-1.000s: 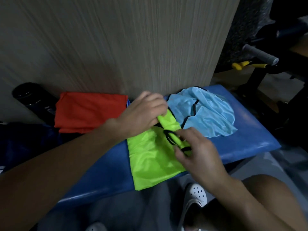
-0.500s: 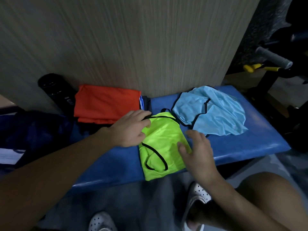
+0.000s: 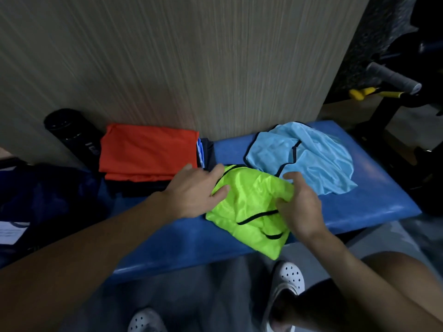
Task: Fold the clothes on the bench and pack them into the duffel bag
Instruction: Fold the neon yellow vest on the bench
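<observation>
A neon green vest (image 3: 249, 202) with black trim lies folded on the blue bench (image 3: 383, 190), its lower corner hanging over the front edge. My left hand (image 3: 191, 192) rests flat on the vest's left edge, fingers fairly straight and thumb on the fabric. At the vest's right edge, my right hand (image 3: 300, 207) has curled fingers, the thumb dug into a bunched fold. A crumpled light blue vest (image 3: 311, 159) lies just behind, touching the green one. A folded orange garment (image 3: 148, 152) tops a stack at the back left. The dark blue duffel bag (image 3: 48, 200) sits at the left.
A black cylinder (image 3: 72, 130) leans against the wood-grain wall (image 3: 191, 68) behind the stack. Gym equipment with a grey handle (image 3: 393, 77) and yellow parts (image 3: 364, 93) stands at the right. My white perforated shoes (image 3: 287, 281) are on the grey floor below the bench.
The green vest has been doubled over into a smaller bundle. My right hand moved from its lower part to its right edge, and my left hand slid to its left edge.
</observation>
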The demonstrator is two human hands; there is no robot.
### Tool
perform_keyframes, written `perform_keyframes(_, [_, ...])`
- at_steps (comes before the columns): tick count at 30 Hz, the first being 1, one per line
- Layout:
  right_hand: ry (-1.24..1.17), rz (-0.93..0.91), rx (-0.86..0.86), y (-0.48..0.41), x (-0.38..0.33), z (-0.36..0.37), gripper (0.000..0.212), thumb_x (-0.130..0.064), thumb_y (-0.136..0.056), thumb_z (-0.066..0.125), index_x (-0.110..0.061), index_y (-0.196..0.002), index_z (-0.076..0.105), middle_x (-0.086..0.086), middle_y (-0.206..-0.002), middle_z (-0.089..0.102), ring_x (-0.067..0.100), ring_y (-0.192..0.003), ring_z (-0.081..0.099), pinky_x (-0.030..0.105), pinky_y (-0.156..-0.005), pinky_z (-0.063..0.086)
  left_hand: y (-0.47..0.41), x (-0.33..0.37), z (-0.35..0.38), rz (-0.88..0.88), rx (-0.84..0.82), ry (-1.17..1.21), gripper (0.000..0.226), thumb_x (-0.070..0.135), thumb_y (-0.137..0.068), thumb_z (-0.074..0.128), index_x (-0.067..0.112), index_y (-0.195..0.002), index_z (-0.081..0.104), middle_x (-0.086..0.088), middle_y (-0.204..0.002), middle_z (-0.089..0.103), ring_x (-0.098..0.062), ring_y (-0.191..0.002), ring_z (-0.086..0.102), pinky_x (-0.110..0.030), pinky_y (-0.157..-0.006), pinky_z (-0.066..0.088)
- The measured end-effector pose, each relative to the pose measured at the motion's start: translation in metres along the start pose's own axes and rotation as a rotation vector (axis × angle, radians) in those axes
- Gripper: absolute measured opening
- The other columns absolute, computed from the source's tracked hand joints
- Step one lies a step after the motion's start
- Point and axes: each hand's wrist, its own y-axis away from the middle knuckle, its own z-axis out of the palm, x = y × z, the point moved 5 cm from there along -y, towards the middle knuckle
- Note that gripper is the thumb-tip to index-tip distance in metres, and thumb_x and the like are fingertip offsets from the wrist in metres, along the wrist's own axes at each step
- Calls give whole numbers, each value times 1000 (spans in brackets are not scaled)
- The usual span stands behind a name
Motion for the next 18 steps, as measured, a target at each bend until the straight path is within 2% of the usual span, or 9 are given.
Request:
perform_keyframes(3, [-135, -92, -37, -2, -2, 4, 47, 9, -76, 56, -25, -107, 51, -16, -81, 54, 14, -77, 54, 18, -63, 35, -30, 7, -13, -33, 117, 124, 41, 54, -96, 43, 18, -107, 60, -1, -102, 59, -24, -100, 56, -42, -88, 43])
perform_keyframes(6, [-148, -170, -74, 5, -4, 11, 54, 13, -75, 55, -23, -115, 52, -23, -87, 51, -9, -80, 52, 3, -65, 34, -71, 12, -10, -98, -9, 240, 36, 47, -98, 51, 17, -108, 68, 1, -111, 64, -20, -108, 57, -43, -95, 40])
perform_keyframes(9, [-174, -186, -69, 5, 0, 10, 53, 12, -78, 56, -22, -118, 53, -23, -90, 51, -16, -80, 50, -1, -66, 33, -96, 13, -1, -113, -119, 202, 36, 44, -98, 55, 15, -83, 71, 1, -85, 69, -21, -88, 61, -39, -87, 39])
perform_keyframes(12, [-196, -183, -68, 4, 1, 8, 51, 12, -80, 57, -25, -116, 51, -17, -91, 54, -16, -77, 51, 0, -65, 33, -106, 9, 6, -138, -174, 264, 48, 36, -94, 64, 15, -54, 49, 2, -54, 50, -17, -59, 49, -38, -73, 45])
perform_keyframes(14, [-202, -186, -68, 4, 3, 7, 52, 11, -81, 58, -29, -113, 48, -19, -88, 53, -16, -74, 51, 1, -63, 34, -109, 7, 9, -141, -196, 304, 50, 32, -92, 68, 12, -51, 47, -2, -51, 49, -20, -56, 50, -38, -67, 48])
perform_keyframes(16, [-216, -175, -63, 3, 4, 5, 53, 11, -82, 58, -32, -111, 46, -19, -86, 52, -14, -72, 52, 2, -61, 36, -109, 2, 14, -165, -212, 368, 44, 30, -90, 70, 3, -59, 59, -13, -62, 63, -28, -66, 61, -41, -69, 52])
perform_keyframes(18, [-227, -156, -55, 2, 8, 5, 53, 11, -82, 59, -32, -110, 47, -17, -82, 53, -12, -68, 53, 4, -58, 37, -107, 0, 18, -202, -200, 446, 44, 27, -92, 68, -3, -61, 60, -20, -62, 60, -31, -61, 59, -39, -63, 49])
